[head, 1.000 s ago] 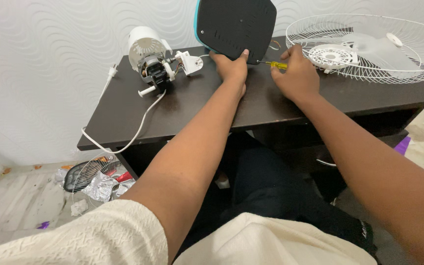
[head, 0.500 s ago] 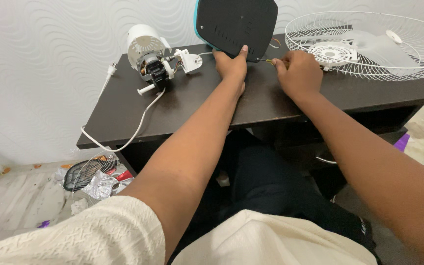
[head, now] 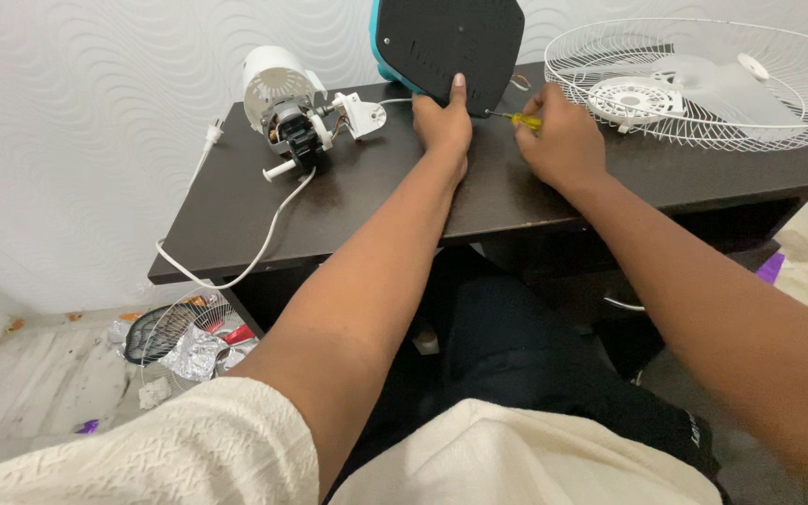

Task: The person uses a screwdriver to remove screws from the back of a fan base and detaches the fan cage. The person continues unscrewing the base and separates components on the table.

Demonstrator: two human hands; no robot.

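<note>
Fingers of the right hand (head: 563,140) are curled shut around a small yellow-handled screwdriver (head: 516,118), whose thin metal shaft runs nearly level and points leftward, away from the knuckles, toward the lower right edge of the flat black plastic base plate with a teal rim (head: 449,47). That plate stands tilted up on its edge on the dark wooden table (head: 367,201), just beyond both sets of fingertips. The tip appears to meet the plate's edge, though the contact point itself is too small to make out. So the tool's long axis lies crosswise between the two hands, and the right hand is the nearer one to the spot being worked.

The left hand (head: 443,122) presses against the plate's lower edge, one finger stretched up flat on the black face and the rest wrapped below it, bracing it upright.

Well off to the left of the left fingers sits a white fan motor housing with exposed windings (head: 284,103) and its white power cord (head: 264,238). Just right of the right knuckles lies a white wire fan guard (head: 703,84).
</note>
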